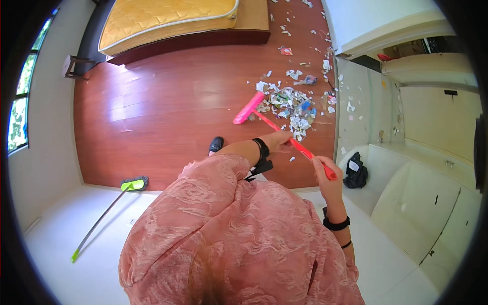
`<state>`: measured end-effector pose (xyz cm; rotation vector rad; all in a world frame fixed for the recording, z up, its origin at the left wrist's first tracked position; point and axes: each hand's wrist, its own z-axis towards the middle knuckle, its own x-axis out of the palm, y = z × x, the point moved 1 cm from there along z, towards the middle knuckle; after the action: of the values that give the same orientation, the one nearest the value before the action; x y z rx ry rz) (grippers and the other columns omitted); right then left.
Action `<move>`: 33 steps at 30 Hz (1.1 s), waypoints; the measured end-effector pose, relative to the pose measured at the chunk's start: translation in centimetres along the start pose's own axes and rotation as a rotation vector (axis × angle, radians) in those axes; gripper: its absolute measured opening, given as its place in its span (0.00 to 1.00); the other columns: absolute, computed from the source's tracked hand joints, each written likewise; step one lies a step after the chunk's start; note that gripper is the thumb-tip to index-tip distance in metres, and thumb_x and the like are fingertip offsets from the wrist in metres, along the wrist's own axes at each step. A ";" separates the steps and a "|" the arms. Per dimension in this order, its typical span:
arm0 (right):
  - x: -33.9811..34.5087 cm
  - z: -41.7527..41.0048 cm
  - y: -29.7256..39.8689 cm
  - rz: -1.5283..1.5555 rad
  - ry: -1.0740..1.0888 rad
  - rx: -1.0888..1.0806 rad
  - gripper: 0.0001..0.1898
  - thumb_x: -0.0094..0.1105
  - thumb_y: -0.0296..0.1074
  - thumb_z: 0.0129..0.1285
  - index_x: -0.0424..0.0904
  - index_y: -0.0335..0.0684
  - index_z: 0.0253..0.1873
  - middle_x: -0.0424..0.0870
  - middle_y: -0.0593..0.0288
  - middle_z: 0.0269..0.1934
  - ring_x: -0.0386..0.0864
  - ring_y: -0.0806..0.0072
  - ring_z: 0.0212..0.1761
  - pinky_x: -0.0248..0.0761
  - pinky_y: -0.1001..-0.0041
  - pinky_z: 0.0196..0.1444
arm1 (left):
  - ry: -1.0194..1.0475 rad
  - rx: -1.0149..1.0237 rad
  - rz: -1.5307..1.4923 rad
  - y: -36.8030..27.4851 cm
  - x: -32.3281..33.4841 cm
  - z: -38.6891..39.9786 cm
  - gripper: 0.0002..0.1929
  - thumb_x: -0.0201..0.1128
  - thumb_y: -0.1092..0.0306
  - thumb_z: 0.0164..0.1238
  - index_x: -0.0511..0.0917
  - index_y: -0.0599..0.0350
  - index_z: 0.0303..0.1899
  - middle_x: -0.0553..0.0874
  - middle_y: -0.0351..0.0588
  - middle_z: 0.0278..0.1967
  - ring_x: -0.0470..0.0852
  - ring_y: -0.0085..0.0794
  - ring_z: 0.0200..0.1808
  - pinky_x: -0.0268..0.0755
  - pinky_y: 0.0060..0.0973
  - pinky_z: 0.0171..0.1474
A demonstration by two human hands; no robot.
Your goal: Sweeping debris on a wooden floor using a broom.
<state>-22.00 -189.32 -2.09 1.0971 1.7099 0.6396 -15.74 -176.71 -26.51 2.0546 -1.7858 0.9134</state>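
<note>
Both my hands grip the red handle of a pink-headed broom [248, 108]. My left hand [281, 142] is closed round the handle's middle, and my right hand [327, 168] holds it near its end. The broom head is at the left edge of a heap of paper scraps and litter [292, 106] on the reddish wood floor [171, 99]. Blue and green bits show among the white scraps. A crumpled plastic bag [309, 80] lies just beyond the heap, and a red wrapper [285, 51] is farther off.
A bed with a yellow mattress [167, 23] stands ahead. A green mop [132, 185] leans at the left wall, and a stool [72, 67] is at the far left. A black plastic bag [355, 171] sits right, past the doorway, where more scraps lie on pale flooring [352, 91].
</note>
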 end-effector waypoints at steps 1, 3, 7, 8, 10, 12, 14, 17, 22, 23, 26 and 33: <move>-0.8 -0.6 0.7 -0.054 -0.035 -0.016 0.09 0.61 0.33 0.67 0.81 0.31 0.42 0.79 0.67 0.27 0.72 0.84 0.26 0.65 0.81 0.30 | -0.005 -0.006 0.005 0.0 1.7 0.3 0.12 0.53 0.61 0.70 0.72 0.53 0.27 0.72 0.38 0.20 0.69 0.25 0.21 0.67 0.29 0.30; -2.3 -1.8 2.1 -0.105 -0.076 -0.033 0.09 0.61 0.32 0.66 0.81 0.31 0.41 0.79 0.65 0.27 0.72 0.83 0.26 0.65 0.80 0.30 | 0.176 -0.080 0.078 -0.2 4.3 0.3 0.10 0.56 0.62 0.69 0.73 0.54 0.29 0.75 0.40 0.22 0.73 0.27 0.22 0.74 0.28 0.34; -5.0 -4.2 4.1 -0.199 -0.107 -0.113 0.07 0.61 0.30 0.65 0.81 0.30 0.40 0.78 0.61 0.24 0.71 0.81 0.25 0.65 0.79 0.29 | 0.129 -0.062 0.053 0.7 8.9 -1.2 0.09 0.58 0.62 0.68 0.74 0.55 0.31 0.79 0.42 0.24 0.78 0.30 0.25 0.77 0.30 0.35; -5.4 -4.6 4.3 -0.207 -0.108 -0.134 0.07 0.61 0.29 0.65 0.81 0.30 0.40 0.77 0.61 0.24 0.71 0.81 0.25 0.64 0.80 0.29 | 0.098 -0.050 0.047 0.7 9.1 -1.6 0.09 0.58 0.62 0.68 0.75 0.56 0.31 0.80 0.43 0.25 0.80 0.31 0.27 0.77 0.31 0.34; -5.6 -4.8 4.0 -0.205 -0.111 -0.155 0.07 0.60 0.29 0.65 0.80 0.29 0.39 0.77 0.62 0.23 0.71 0.82 0.24 0.64 0.80 0.28 | 0.060 -0.040 0.049 0.6 8.8 -2.2 0.10 0.57 0.61 0.68 0.75 0.57 0.32 0.81 0.44 0.26 0.82 0.32 0.29 0.77 0.32 0.34; -4.7 -4.0 2.9 -0.056 -0.089 -0.143 0.07 0.60 0.29 0.66 0.81 0.30 0.40 0.77 0.64 0.24 0.71 0.84 0.24 0.63 0.82 0.27 | -0.017 -0.006 -0.030 0.1 6.4 -2.4 0.10 0.59 0.61 0.67 0.75 0.56 0.30 0.81 0.43 0.26 0.82 0.30 0.29 0.76 0.31 0.33; -3.1 -1.9 1.2 0.111 -0.063 -0.024 0.08 0.59 0.30 0.67 0.81 0.31 0.42 0.78 0.67 0.26 0.71 0.87 0.24 0.64 0.83 0.27 | -0.077 0.112 0.115 -1.1 3.1 -1.8 0.10 0.59 0.62 0.66 0.75 0.54 0.28 0.80 0.43 0.25 0.80 0.29 0.28 0.74 0.28 0.34; 0.0 2.2 -1.6 0.252 -0.017 -0.014 0.09 0.60 0.34 0.68 0.82 0.34 0.45 0.78 0.69 0.27 0.71 0.88 0.24 0.65 0.84 0.27 | -0.183 0.189 0.114 -2.9 -1.2 0.2 0.11 0.59 0.61 0.65 0.75 0.53 0.26 0.80 0.44 0.25 0.78 0.31 0.26 0.73 0.27 0.34; 1.8 6.4 -5.7 0.289 0.021 -0.030 0.11 0.61 0.37 0.68 0.82 0.36 0.47 0.77 0.70 0.26 0.70 0.88 0.22 0.61 0.85 0.23 | -0.379 0.092 0.222 -5.2 -3.2 4.4 0.13 0.57 0.55 0.65 0.75 0.52 0.26 0.78 0.43 0.23 0.76 0.31 0.23 0.71 0.35 0.35; 1.0 6.3 -6.4 0.287 0.008 -0.026 0.11 0.61 0.37 0.68 0.82 0.36 0.47 0.77 0.70 0.26 0.70 0.88 0.22 0.61 0.85 0.23 | -0.370 0.087 0.230 -4.9 -2.4 5.5 0.13 0.57 0.55 0.65 0.75 0.52 0.26 0.78 0.43 0.23 0.76 0.31 0.23 0.71 0.35 0.35; -2.7 4.3 -8.5 0.298 -0.127 0.033 0.12 0.59 0.37 0.69 0.82 0.34 0.47 0.74 0.70 0.23 0.68 0.88 0.22 0.59 0.85 0.23 | -0.129 -0.084 0.470 -2.9 2.0 9.2 0.14 0.54 0.55 0.67 0.74 0.52 0.27 0.74 0.41 0.18 0.74 0.30 0.20 0.69 0.35 0.28; -11.0 -5.5 -8.2 0.151 -0.415 0.169 0.08 0.60 0.32 0.67 0.82 0.34 0.42 0.73 0.71 0.23 0.67 0.88 0.22 0.58 0.84 0.24 | 0.070 -0.188 0.555 5.1 16.2 8.7 0.11 0.55 0.57 0.67 0.78 0.52 0.35 0.75 0.36 0.22 0.76 0.28 0.22 0.80 0.42 0.38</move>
<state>-28.79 -202.40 -1.62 1.3805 1.3484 0.3303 -17.51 -195.57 -24.29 1.4139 -2.3487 0.8890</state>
